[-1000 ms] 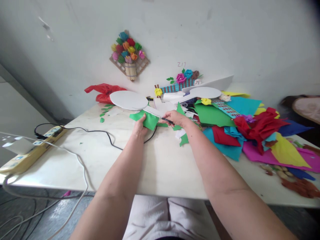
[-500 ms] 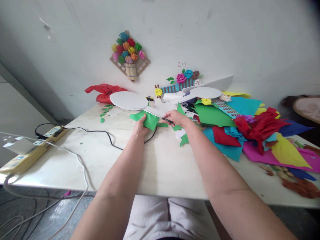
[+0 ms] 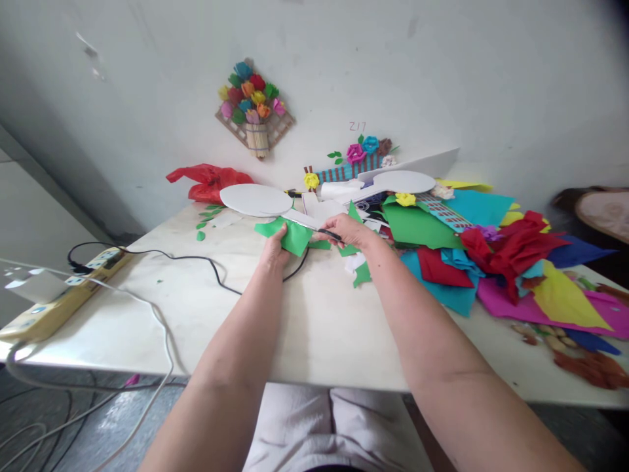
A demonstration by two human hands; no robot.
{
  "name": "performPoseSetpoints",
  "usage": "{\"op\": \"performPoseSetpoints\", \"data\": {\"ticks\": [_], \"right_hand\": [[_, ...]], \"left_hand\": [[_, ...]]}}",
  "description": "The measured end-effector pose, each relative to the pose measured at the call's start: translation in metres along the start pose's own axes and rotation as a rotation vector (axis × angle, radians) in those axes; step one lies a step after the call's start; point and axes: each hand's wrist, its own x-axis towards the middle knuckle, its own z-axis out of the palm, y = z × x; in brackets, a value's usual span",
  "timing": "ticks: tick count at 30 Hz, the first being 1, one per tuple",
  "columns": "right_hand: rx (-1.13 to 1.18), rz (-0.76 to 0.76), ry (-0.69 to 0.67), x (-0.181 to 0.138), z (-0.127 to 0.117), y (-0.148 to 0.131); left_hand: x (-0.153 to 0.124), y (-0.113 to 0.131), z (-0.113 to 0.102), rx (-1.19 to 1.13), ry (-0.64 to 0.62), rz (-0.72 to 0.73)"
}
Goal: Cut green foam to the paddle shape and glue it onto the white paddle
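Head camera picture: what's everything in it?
Table: one, whitish, middle
Green paper: one, green, centre
Scissors: one, black handle, centre
Paddle shapes: two, white, rear
Plastic bag: one, red, rear left
Flower ornament: one, multicoloured, on wall
Paper pile: uncounted, mixed colours, right
Striped crafts: two, blue-brown, by wall, on pile
Leaf cutouts: several, green, near bag
Scraps: uncounted, green and white, centre
Power strip: one, yellow, left edge
Cords: several, black and white, left
Unclear object: one, dark-rimmed, far right
Trousers: one pair, pale, bottom
Left hand: one, holding green paper
Right hand: one, holding scissors
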Motion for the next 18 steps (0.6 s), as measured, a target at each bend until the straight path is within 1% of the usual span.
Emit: {"op": "performPoseSetpoints", "data": {"ticks": [3, 10, 14, 18], "right_hand": [[0.001, 0.014, -0.010, -0.0026, -0.0016, -0.0022], [-0.019, 0.033, -0.026, -0.0033, -0.0078, -0.0010], [-0.044, 0.015, -0.015, -0.0038, -0.0063, -0.0043], [-0.060, 0.019, -0.026, -0.0010, -0.0036, -0.0024]], "left_hand": [[-0.0027, 0.0007, 0.0018, -0.025, 0.014, 0.040], [-0.0055, 0.0014, 0.0046, -0.002, 0.012, 0.023], [-0.0067, 0.0005, 0.0065, 0.006, -0.018, 0.079], [-0.0075, -0.0003, 0.0057, 0.030, 0.010, 0.130]]}}
